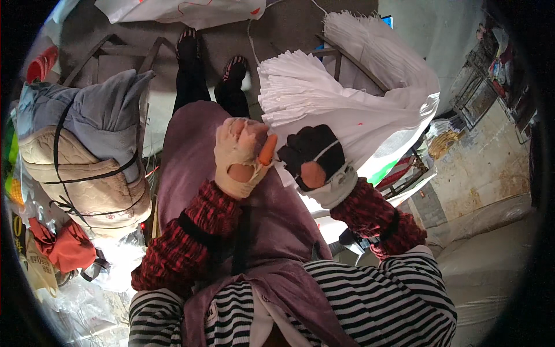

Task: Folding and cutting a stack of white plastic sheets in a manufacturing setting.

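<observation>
My left hand [241,155] wears a worn beige glove with an orange cover on one finger. Its fingers are curled together above my purple apron [191,156]. To its right, a small gap away, my right hand [312,157] is in a black glove with a thin white band across it and a pale cuff. Those fingers are bent closed too. Whatever either hand may pinch is too small or hidden to make out. Just beyond my right hand lies a large fanned bundle of thin white sheets [352,107], fabric or plastic, draped over a dark frame.
On the left stands a strapped bundle of grey and beige quilted bedding [87,156]. Below it are a red cloth [69,246] and clear plastic bags [81,306]. More white sheeting [185,11] lies past my feet. A rusty metal frame [477,87] is at the far right.
</observation>
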Demonstrator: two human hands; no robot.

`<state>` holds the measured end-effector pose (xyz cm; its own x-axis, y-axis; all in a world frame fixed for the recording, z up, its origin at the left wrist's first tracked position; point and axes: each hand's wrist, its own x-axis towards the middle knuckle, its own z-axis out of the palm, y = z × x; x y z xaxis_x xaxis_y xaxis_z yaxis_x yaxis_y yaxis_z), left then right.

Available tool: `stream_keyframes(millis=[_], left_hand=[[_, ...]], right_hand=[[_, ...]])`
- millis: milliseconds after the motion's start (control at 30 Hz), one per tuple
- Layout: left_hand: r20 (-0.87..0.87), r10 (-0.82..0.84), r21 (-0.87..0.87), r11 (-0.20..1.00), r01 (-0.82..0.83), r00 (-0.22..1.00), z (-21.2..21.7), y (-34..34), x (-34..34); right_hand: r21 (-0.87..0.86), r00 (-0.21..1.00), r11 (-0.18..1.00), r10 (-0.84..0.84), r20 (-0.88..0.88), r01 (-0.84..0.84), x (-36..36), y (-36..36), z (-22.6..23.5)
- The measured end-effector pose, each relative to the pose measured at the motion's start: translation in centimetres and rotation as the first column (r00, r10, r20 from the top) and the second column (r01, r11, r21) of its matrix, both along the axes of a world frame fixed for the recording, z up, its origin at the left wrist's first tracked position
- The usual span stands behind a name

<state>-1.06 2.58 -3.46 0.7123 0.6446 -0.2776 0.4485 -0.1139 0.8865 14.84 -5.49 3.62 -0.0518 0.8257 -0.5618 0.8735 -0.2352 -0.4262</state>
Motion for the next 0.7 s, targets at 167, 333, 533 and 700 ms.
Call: stream_keyframes(millis=[167, 333, 533, 700], left_hand=[[-0.119, -0.141, -0.007, 0.99, 0.141, 0.983, -1.4, -1.3, 0.3], [-0.042, -0.236, 0.015, 0.971, 0.237, 0.971, -0.4, -1.8, -0.8], [-0.028, -0.217, 0.013, 0.976, 0.217, 0.976, 0.7, -2.7, -1.4], [0.074, -0.16, -0.135, 0.976, 0.169, 0.984, 0.2, -1.2, -1.0]], right_hand=[[0.032, 0.998, 0.998, -0.046, -0.03, 0.047, -0.1, -0.7, 0.1], [0.143, 0.967, 0.96, -0.252, 0.048, 0.243, 2.3, 0.2, -0.6], [0.149, 0.985, 0.98, -0.147, 0.086, 0.133, 3.7, 1.0, -2.8], [0.112, 0.991, 0.986, -0.13, 0.025, 0.126, 3.1, 0.1, -2.3]])
